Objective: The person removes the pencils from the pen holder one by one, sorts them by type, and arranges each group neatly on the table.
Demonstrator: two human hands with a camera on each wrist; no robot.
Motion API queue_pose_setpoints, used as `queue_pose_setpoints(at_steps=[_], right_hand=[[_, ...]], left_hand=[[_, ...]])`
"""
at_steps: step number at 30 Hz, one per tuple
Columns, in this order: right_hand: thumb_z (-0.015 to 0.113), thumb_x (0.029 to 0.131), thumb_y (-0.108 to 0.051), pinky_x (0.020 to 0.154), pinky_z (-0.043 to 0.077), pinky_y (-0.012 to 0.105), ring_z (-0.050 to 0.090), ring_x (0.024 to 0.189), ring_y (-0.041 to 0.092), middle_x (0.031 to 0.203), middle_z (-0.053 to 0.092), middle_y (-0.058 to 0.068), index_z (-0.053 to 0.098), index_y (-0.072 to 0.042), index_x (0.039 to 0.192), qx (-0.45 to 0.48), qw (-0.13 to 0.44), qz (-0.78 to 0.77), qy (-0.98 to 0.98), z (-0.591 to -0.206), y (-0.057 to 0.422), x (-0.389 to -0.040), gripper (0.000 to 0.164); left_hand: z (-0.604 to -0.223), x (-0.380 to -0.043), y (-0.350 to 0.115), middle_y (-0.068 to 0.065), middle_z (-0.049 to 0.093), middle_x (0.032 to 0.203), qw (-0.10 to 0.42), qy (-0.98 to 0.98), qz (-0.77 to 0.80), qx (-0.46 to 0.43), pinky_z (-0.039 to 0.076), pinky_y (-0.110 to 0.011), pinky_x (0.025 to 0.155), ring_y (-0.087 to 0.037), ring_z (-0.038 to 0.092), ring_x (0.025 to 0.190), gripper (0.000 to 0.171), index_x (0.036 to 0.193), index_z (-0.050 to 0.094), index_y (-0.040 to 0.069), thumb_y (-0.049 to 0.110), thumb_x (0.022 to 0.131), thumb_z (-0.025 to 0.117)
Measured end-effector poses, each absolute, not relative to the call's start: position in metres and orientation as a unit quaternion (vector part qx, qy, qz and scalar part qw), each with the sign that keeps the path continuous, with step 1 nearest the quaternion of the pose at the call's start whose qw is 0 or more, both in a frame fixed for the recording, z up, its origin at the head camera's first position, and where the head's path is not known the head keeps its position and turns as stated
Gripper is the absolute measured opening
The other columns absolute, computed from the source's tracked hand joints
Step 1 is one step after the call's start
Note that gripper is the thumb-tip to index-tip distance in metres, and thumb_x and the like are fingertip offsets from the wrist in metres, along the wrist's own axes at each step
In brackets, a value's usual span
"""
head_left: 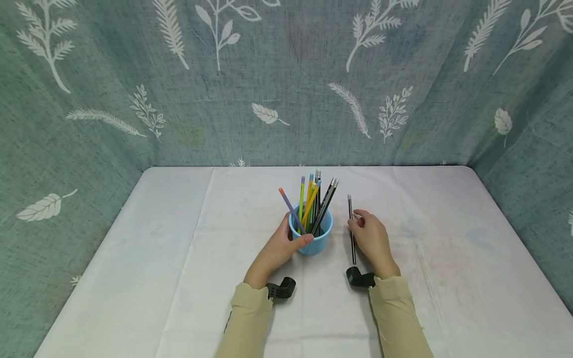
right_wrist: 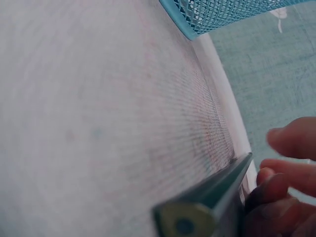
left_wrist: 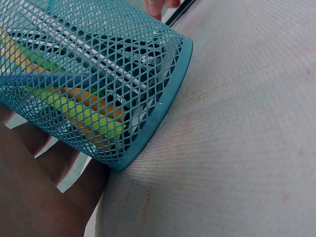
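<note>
A light-blue mesh pencil cup (head_left: pixel 312 244) stands upright on the table, filled with several pencils (head_left: pixel 312 206) in black, yellow, green and purple. My left hand (head_left: pixel 279 248) holds the cup from its left side, the thumb across the near side by the rim and the other fingers round the far left. A single black pencil (head_left: pixel 351 243) lies on the cloth to the right of the cup, pointing away from me. Over it is my right hand (head_left: pixel 370 238), fingertips bent close beside its middle. In the right wrist view the thumb (right_wrist: pixel 294 137) stands apart from the pencil.
A white cloth (head_left: pixel 215 308) covers the table. Green-grey leaf-patterned curtains (head_left: pixel 286 124) hang behind the far edge and at both sides. Black wrist cameras (head_left: pixel 283 288) sit on both wrists, the right one just at the loose pencil's near end.
</note>
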State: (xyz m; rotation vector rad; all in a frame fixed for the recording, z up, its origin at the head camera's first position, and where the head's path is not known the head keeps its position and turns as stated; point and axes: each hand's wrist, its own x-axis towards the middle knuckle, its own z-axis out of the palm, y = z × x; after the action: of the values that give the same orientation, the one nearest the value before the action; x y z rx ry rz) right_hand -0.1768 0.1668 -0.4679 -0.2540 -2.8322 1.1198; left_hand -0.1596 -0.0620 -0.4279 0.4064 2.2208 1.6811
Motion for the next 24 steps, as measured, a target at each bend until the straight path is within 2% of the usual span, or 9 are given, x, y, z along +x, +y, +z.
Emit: queue_pose_setpoints(at_steps=[3,10,17,24], right_hand=[[0.053,0.088,-0.026,0.060,0.035,0.031,0.043,0.068,0.020,0.080,0.050,0.005,0.056,-0.008,0.117,-0.075,0.066,0.378,-0.921,-0.468,0.167,-0.177,0.034],[0.050,0.089,-0.029,0.062,0.044,0.032,0.055,0.075,0.017,0.091,0.058,0.003,0.059,-0.014,0.115,-0.057,0.105,0.424,-0.898,-0.466,0.165,-0.177,0.031],[0.043,0.090,-0.046,0.070,0.049,0.028,0.057,0.080,0.001,0.091,0.060,-0.014,0.059,-0.031,0.111,-0.042,0.179,0.445,-0.877,-0.495,0.168,-0.192,0.030],[0.045,0.088,-0.049,0.082,0.046,0.034,0.055,0.097,0.006,0.108,0.057,-0.013,0.055,-0.034,0.116,0.014,0.172,0.517,-0.839,-0.500,0.164,-0.194,0.033]], left_hand=[[-0.426,-0.159,-0.062,-0.007,0.035,0.137,0.158,0.778,0.591,0.143,0.024,-0.040,0.102,-0.019,0.030,0.126,0.066,0.138,0.023,0.018,0.026,0.084,0.059],[-0.426,-0.158,-0.063,-0.006,0.032,0.139,0.159,0.785,0.582,0.142,0.024,-0.041,0.102,-0.018,0.028,0.127,0.068,0.140,0.021,0.020,0.029,0.084,0.059],[-0.428,-0.159,-0.063,-0.007,0.032,0.139,0.157,0.781,0.587,0.147,0.024,-0.043,0.102,-0.020,0.029,0.127,0.070,0.140,0.021,0.019,0.032,0.083,0.060],[-0.456,-0.169,-0.064,0.000,0.036,0.135,0.145,0.778,0.595,0.140,0.024,-0.040,0.102,-0.014,0.031,0.125,0.068,0.136,0.024,0.029,0.034,0.081,0.063]])
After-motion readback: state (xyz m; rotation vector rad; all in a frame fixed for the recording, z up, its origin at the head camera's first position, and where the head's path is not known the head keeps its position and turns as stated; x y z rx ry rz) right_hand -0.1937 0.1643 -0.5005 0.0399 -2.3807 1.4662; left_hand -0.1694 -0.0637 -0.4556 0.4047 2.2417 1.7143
